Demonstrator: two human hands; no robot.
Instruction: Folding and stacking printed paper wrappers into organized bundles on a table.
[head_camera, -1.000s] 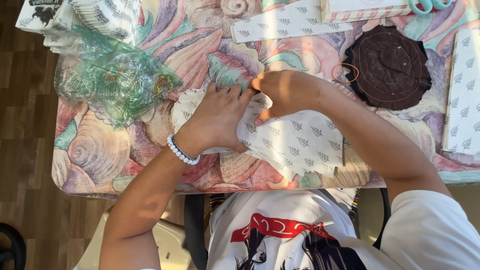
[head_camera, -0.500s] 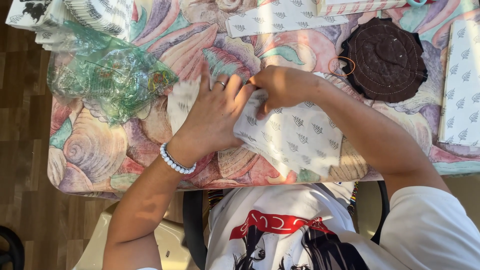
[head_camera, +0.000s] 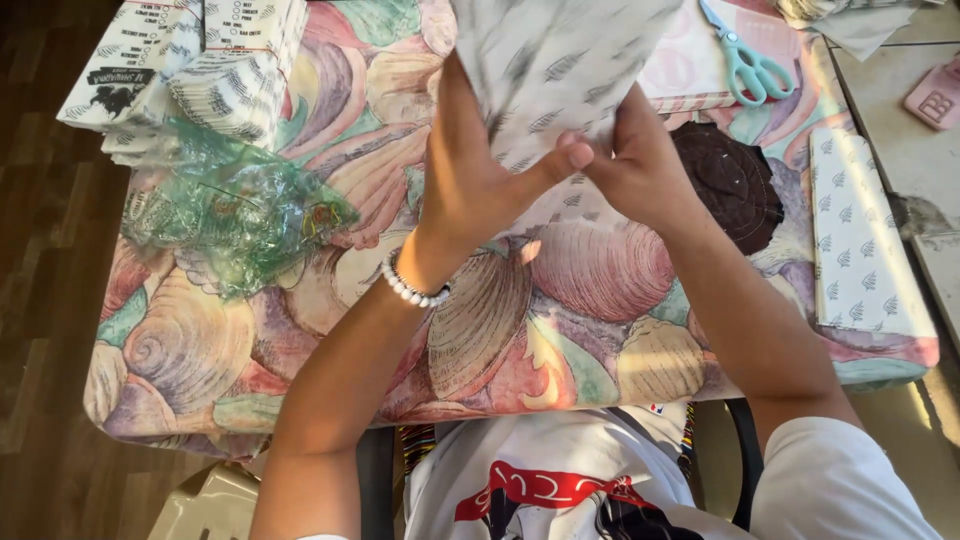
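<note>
A: The white tissue paper sheet with small grey leaf prints (head_camera: 560, 70) is lifted above the middle of the table, pinched from both sides. The left hand (head_camera: 480, 170) clasps its lower left part, thumb stretched across to the right hand (head_camera: 640, 165), which grips the lower right part.

B: What worries you?

A: The paper looks thin. If the two hands pull apart, I think it could tear between the thumbs, or crumple.

B: And around it?

A: The round dark brown disc (head_camera: 730, 185) lies just right of the hands; a dropped corner could drag over it. The teal-handled scissors (head_camera: 750, 65) sit farther off, and the crumpled green plastic wrap (head_camera: 235, 210) lies to the left on the shell-patterned tablecloth (head_camera: 200, 350).
</note>
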